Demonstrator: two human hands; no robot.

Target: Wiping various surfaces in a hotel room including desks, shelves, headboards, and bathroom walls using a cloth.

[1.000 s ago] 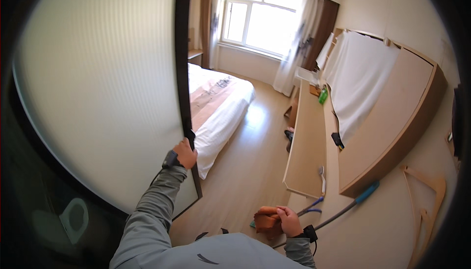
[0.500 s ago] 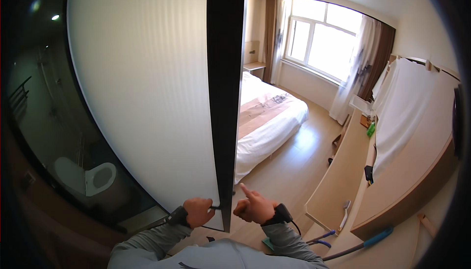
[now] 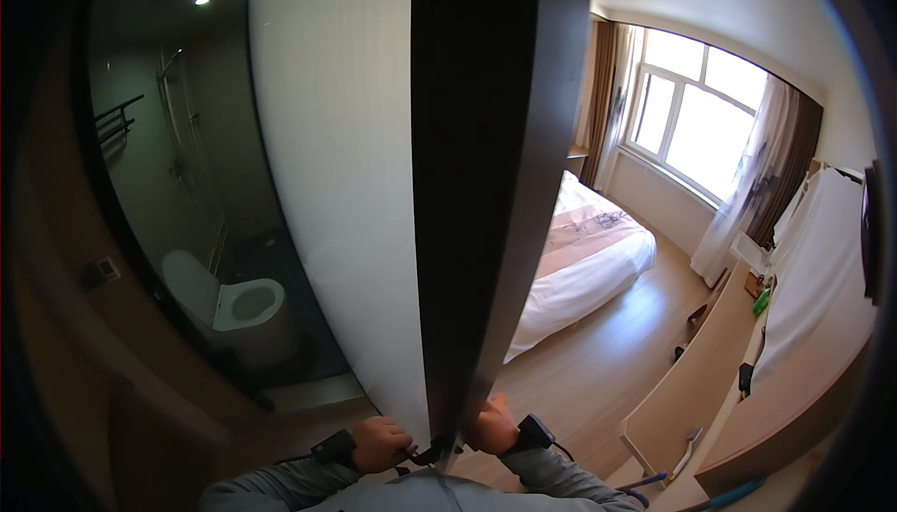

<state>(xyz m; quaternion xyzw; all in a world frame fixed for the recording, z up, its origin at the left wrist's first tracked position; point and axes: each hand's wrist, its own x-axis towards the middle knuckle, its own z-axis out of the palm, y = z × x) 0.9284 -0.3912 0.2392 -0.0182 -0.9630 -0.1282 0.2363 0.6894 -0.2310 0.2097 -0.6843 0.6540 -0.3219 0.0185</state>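
Note:
A tall door with a frosted white pane (image 3: 341, 185) and a wide black frame (image 3: 476, 166) stands upright before me. My left hand (image 3: 381, 444) is closed on a small dark handle (image 3: 425, 457) low on the frame, on the pane side. On the other side, my right hand (image 3: 492, 425) is against the frame's edge. Its fingertips are partly hidden there, so its grip does not show. Black bands with a cable circle both wrists.
Left of the door is a dark bathroom with a white toilet (image 3: 250, 305). To the right are a bed (image 3: 598, 269), a window (image 3: 696, 101) with curtains, a long wooden desk (image 3: 687, 400) with a white brush (image 3: 689, 451), and a white cloth (image 3: 804, 260).
The black frame looks wider and nearer, and more of the bathroom shows. The bed and window have shifted right in view. My right hand, earlier pointing a finger in the air, now meets the frame.

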